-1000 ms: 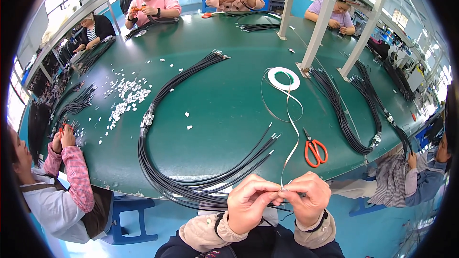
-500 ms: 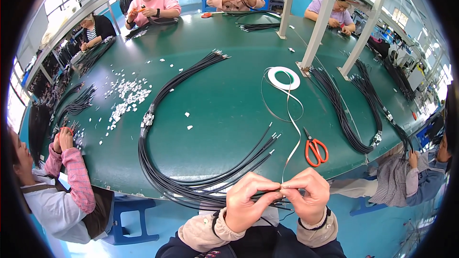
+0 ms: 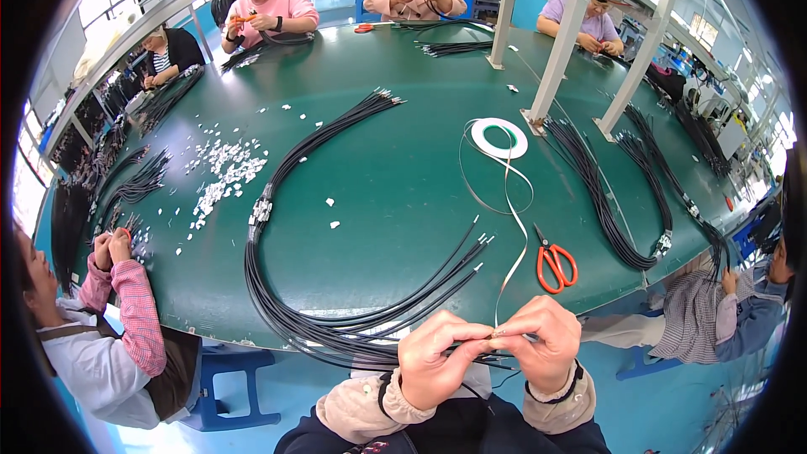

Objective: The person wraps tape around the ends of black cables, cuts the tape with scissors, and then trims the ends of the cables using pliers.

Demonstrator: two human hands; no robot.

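My left hand (image 3: 439,359) and my right hand (image 3: 546,342) meet just below the near edge of the green table (image 3: 395,193), fingertips pinched together on the end of a black cable (image 3: 471,341). A thin white tape strip (image 3: 508,227) rises from my fingertips and runs up to a white tape roll (image 3: 499,137) lying flat on the table. A long bundle of black cables (image 3: 286,176) loops from the table's middle down to my hands, its loose ends (image 3: 471,254) fanned out just above them.
Orange-handled scissors (image 3: 555,262) lie right of the tape strip. Small white pieces (image 3: 223,172) are scattered at left. More cable bundles (image 3: 605,193) lie at right beside white posts (image 3: 565,34). Several other people sit around the table, one close at my left (image 3: 101,328).
My hands have stayed at the table's near edge, shifting slightly while working the cable end. The tape strip and cable bundle have kept their places.
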